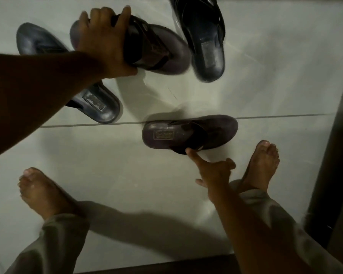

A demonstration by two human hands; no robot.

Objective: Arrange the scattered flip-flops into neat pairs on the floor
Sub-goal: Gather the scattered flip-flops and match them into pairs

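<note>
My left hand grips a brown flip-flop by its strap side at the upper left, lifted off the pale floor. A second brown flip-flop lies sideways on the floor at centre right. My right hand is just below it, forefinger stretched out and touching its strap edge, other fingers curled, holding nothing. A dark grey flip-flop lies under my left forearm, partly hidden. Another dark one lies at the top right, cut off by the frame's edge.
My bare feet stand on the tiled floor, the left foot at lower left, the right foot close beside my right hand. A dark vertical edge runs along the right side. A dark ledge borders the bottom.
</note>
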